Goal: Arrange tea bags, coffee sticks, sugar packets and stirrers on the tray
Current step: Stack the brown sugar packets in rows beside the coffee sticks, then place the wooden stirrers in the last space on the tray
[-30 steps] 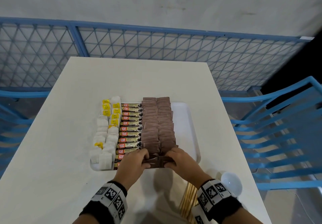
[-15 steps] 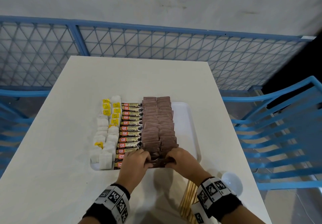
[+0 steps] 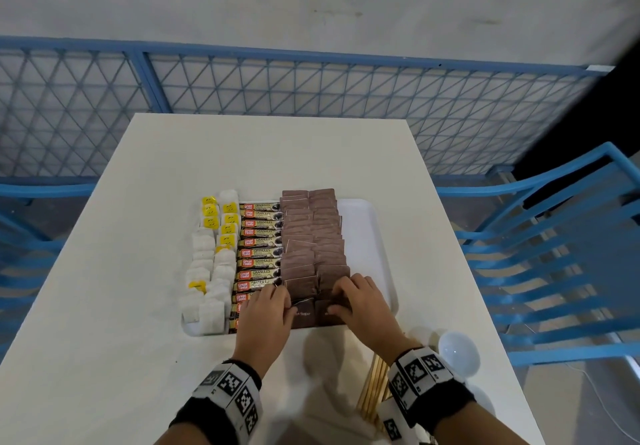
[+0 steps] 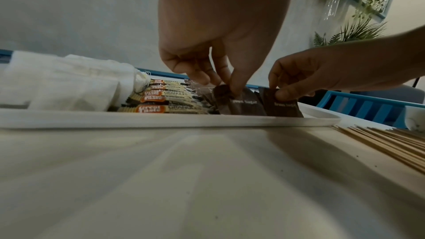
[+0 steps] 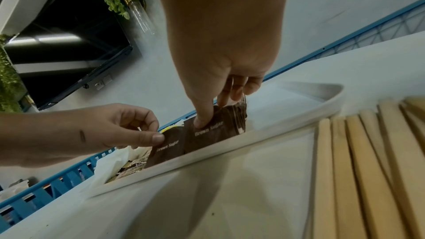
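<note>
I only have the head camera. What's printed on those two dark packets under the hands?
Observer: The right wrist view reads "Brown Sugar" on the left packet and the right packet.
Operator: Is the left hand gripping one?
Observer: Yes, the left hand pinches the left packet's top edge between thumb and fingers.
Operator: And the right hand?
Observer: The right hand pinches the right packet, thumb on its printed face, fingers behind.
</note>
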The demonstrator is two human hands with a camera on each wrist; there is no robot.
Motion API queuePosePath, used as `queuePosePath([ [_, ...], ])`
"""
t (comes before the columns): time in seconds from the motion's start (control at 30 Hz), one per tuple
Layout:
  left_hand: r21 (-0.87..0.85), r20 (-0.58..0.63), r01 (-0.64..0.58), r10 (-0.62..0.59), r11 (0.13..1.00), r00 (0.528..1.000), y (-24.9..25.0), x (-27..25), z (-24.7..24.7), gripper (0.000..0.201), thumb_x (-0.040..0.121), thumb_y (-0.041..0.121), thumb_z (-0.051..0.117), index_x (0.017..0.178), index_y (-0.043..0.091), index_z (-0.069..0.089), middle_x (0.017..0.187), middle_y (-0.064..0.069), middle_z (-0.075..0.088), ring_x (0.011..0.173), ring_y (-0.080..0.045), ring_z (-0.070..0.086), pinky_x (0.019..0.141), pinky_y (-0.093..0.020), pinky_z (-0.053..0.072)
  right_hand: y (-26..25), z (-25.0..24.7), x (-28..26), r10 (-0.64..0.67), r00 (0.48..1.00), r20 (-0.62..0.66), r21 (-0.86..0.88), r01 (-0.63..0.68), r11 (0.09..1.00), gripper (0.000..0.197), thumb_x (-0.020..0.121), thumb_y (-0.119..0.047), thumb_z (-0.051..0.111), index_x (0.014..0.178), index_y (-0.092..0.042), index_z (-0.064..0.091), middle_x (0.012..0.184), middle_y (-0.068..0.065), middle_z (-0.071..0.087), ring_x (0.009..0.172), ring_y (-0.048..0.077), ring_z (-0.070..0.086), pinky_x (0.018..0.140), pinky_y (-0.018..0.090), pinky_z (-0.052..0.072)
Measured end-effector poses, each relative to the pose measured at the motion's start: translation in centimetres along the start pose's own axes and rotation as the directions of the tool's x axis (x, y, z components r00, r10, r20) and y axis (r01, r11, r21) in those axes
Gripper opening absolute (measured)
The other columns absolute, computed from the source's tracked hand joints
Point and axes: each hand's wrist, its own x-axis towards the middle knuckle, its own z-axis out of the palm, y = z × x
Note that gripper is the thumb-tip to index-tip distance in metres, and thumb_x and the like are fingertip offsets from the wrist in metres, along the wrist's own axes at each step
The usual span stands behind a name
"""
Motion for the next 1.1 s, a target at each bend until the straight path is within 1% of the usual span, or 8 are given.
queuePosePath([
  [0.3, -0.095, 0.008, -0.069, 0.071, 0.993, 0.997, 0.5, -0.8, -1.4, 0.017, 0.071, 0.006, 0.073, 0.076, 0.014, 0.059, 0.076, -0.002, 0.055, 0.066, -0.019, 0.054, 0.057, -0.028, 0.043, -2.2, 0.0, -2.0, 0.098, 0.974, -0.206, 0.083, -0.082, 0.993, 0.009, 0.088, -0.019, 0.060, 0.094, -0.012, 0.061, 0.091, 0.001, 0.056, 0.084, 0.014, 0.046, 0.074, 0.023, 0.040],
  [0.4, -0.147, 0.163, -0.087, 0.111, 0.985, 0.980, 1.8, -1.9, -1.3, 0.003, 0.088, 0.013, 0.057, 0.089, 0.016, 0.057, 0.089, 0.005, 0.051, 0.079, -0.009, 0.051, 0.068, -0.019, 0.041, -3.1, -0.2, -4.3, 0.123, 0.977, -0.175, 0.131, -0.101, 0.986, 0.008, 0.091, -0.018, 0.056, 0.093, -0.013, 0.062, 0.088, -0.002, 0.057, 0.080, 0.011, 0.049, 0.071, 0.021, 0.043],
  [0.57, -0.224, 0.359, -0.128, 0.204, 0.966, 0.911, 4.1, -3.5, -0.2, 0.014, 0.094, 0.021, 0.047, 0.102, 0.017, 0.058, 0.102, 0.004, 0.053, 0.089, -0.007, 0.052, 0.080, -0.019, 0.043, -3.2, 0.6, -9.0, 0.267, 0.961, -0.078, 0.122, -0.256, 0.959, 0.014, 0.092, -0.019, 0.053, 0.102, -0.015, 0.062, 0.098, -0.002, 0.059, 0.087, 0.008, 0.048, 0.076, 0.011, 0.034],
  [0.7, -0.260, 0.466, -0.142, 0.253, 0.955, 0.848, 5.5, -3.4, 1.0, 0.017, 0.093, 0.021, 0.048, 0.104, 0.016, 0.059, 0.108, 0.000, 0.054, 0.092, -0.010, 0.052, 0.085, -0.020, 0.043, -2.7, 1.0, -11.7, 0.470, 0.875, -0.113, 0.113, -0.459, 0.881, 0.022, 0.092, -0.018, 0.050, 0.113, -0.013, 0.057, 0.111, -0.003, 0.051, 0.106, 0.016, 0.048, 0.088, 0.014, 0.030],
  [0.83, -0.278, 0.528, -0.114, 0.251, 0.954, 0.812, 7.2, -2.9, 2.2, 0.020, 0.091, 0.021, 0.051, 0.108, 0.016, 0.060, 0.114, -0.002, 0.055, 0.100, -0.013, 0.054, 0.087, -0.021, 0.042, -2.3, 1.0, -13.1, 0.573, 0.797, -0.189, 0.075, -0.570, 0.818, 0.022, 0.087, -0.008, 0.048, 0.108, -0.006, 0.055, 0.109, 0.012, 0.055, 0.097, 0.028, 0.052, 0.093, 0.038, 0.045],
  [0.93, -0.277, 0.568, -0.080, 0.230, 0.958, 0.790, 8.6, -2.8, 3.0, 0.026, 0.092, 0.022, 0.052, 0.117, 0.015, 0.056, 0.121, -0.003, 0.051, 0.108, -0.016, 0.053, 0.091, -0.023, 0.041, -1.4, 1.5, -13.4, 0.625, 0.761, -0.176, 0.157, -0.605, 0.781, 0.038, 0.079, -0.013, 0.046, 0.115, -0.002, 0.046, 0.106, 0.022, 0.057, 0.089, 0.037, 0.057, 0.083, 0.048, 0.051],
  [1.03, -0.284, 0.593, 0.003, 0.173, 0.959, 0.786, 9.9, -2.8, 3.9, 0.033, 0.090, 0.020, 0.056, 0.122, 0.014, 0.053, 0.125, -0.005, 0.049, 0.110, -0.019, 0.053, 0.095, -0.026, 0.043, -0.9, 1.4, -13.0, 0.726, 0.682, -0.090, 0.229, -0.696, 0.681, 0.086, 0.065, -0.043, 0.017, 0.140, 0.000, 0.026, 0.124, 0.023, 0.043, 0.110, 0.039, 0.045, 0.099, 0.046, 0.039],
  [1.1, -0.288, 0.597, 0.069, 0.123, 0.955, 0.792, 10.4, -2.9, 4.6, 0.038, 0.088, 0.022, 0.059, 0.124, 0.013, 0.052, 0.127, -0.006, 0.049, 0.110, -0.019, 0.053, 0.094, -0.026, 0.043, -0.8, 1.0, -12.7, 0.790, 0.613, 0.022, 0.200, -0.777, 0.597, 0.087, 0.068, -0.044, 0.015, 0.144, -0.002, 0.011, 0.135, 0.024, 0.032, 0.123, 0.039, 0.035, 0.106, 0.041, 0.028],
])
